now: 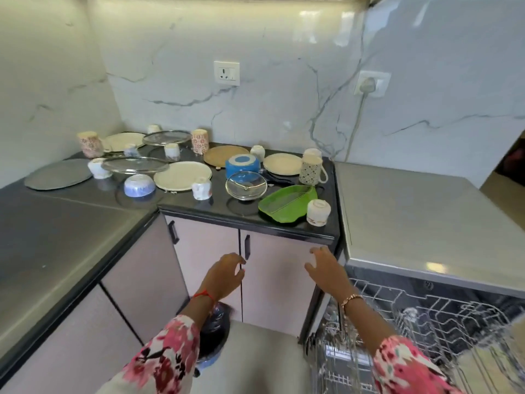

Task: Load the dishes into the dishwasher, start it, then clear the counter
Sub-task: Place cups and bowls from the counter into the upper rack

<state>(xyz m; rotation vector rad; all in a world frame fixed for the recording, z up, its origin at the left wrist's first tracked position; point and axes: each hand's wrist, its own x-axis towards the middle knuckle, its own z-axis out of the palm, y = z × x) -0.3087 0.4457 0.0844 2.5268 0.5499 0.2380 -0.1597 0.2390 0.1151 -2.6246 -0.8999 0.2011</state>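
Many dishes cover the black counter [199,207]: cream plates [183,175], a green leaf-shaped tray [287,203], a blue pot [243,165], a glass lid [246,186], several upturned cups such as a white cup [318,212], a blue bowl [139,186] and a patterned mug [311,169]. At lower right the dishwasher [426,217] stands open, its wire rack [443,317] pulled out. My left hand [224,277] and my right hand [326,270] hover empty in front of the cabinet doors, below the counter edge, fingers loosely spread.
A steel round tray [58,174] and wire-mesh lids [135,165] lie at the left. A plugged-in cable [355,129] runs down the marble wall. A dark bin [213,334] stands on the floor under my left arm. Grey counter [56,237] runs along the left.
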